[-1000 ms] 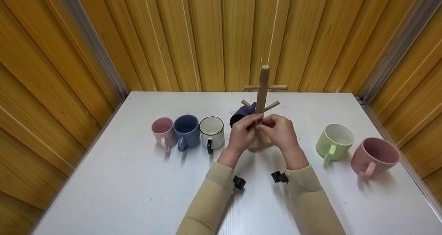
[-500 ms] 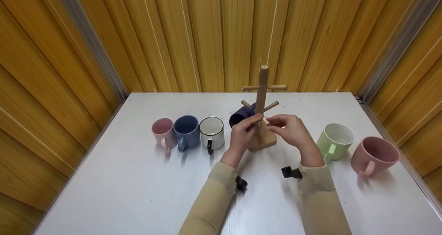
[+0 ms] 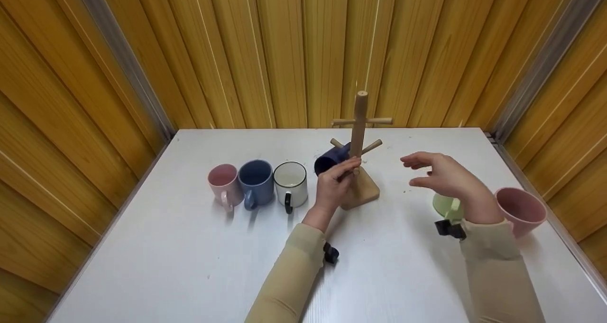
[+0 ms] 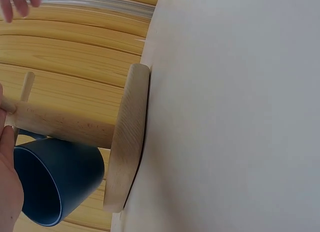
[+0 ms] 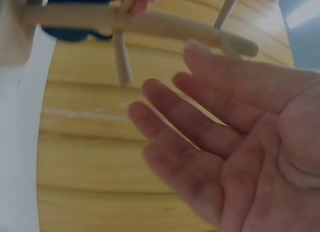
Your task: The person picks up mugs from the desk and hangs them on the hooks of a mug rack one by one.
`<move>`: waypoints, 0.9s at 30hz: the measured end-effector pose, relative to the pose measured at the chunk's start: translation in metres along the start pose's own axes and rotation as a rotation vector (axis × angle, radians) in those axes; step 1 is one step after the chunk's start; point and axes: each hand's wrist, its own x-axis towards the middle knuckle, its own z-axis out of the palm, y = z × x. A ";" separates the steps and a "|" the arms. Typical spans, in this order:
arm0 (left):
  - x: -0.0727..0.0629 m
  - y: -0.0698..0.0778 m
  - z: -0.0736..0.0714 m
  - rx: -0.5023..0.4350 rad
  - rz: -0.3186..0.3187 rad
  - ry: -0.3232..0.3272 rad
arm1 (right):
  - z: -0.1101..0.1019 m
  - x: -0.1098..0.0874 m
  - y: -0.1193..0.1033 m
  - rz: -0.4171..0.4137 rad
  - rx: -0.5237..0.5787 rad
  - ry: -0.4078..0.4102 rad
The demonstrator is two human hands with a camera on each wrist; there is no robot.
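A wooden mug tree [image 3: 359,133] stands upright, a dark blue mug [image 3: 328,160] hanging tilted from its left side. My left hand [image 3: 332,183] holds the post low down, next to a front peg; in the left wrist view, only part of that hand shows at the left edge, close to the blue mug [image 4: 65,174]. Held in the air right of the tree, my right hand [image 3: 448,176] has its fingers extended and thumb apart, with nothing in it. Its forearm and wrist partly cover a light green mug [image 3: 446,207] and a large pink mug [image 3: 524,209].
Left of the tree, a small pink mug [image 3: 225,183], a blue mug [image 3: 256,183] and a white mug with a black rim [image 3: 291,185] stand in a row, handles toward me. The white table [image 3: 156,256] ends at a wood-panelled wall [image 3: 284,52].
My right hand has left the tree's post and moved to the right, its fingers opening, over toward the green mug. The left hand has stayed on the post.
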 end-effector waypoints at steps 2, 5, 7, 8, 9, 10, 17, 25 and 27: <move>0.000 -0.002 0.000 0.005 0.006 0.000 | -0.010 -0.005 0.009 0.011 -0.051 -0.047; 0.000 -0.002 0.000 -0.008 0.006 -0.002 | -0.023 -0.011 0.026 0.050 -0.110 -0.113; 0.001 -0.002 0.000 -0.013 -0.002 -0.009 | -0.031 -0.016 0.037 0.129 -0.059 -0.182; 0.001 -0.002 0.000 -0.018 -0.005 -0.012 | -0.034 -0.017 0.043 0.158 -0.044 -0.210; 0.001 -0.002 0.000 -0.020 -0.005 -0.012 | -0.036 -0.018 0.049 0.155 -0.059 -0.223; 0.000 -0.002 0.000 -0.020 -0.005 -0.012 | -0.037 -0.020 0.054 0.182 -0.042 -0.244; 0.000 -0.001 0.001 -0.033 -0.015 0.005 | -0.034 -0.021 0.079 0.293 -0.019 -0.284; 0.000 0.003 0.002 -0.050 -0.069 0.002 | -0.026 -0.017 0.091 0.362 0.018 -0.306; -0.001 0.002 0.002 -0.049 -0.064 0.003 | -0.025 -0.016 0.093 0.373 0.028 -0.307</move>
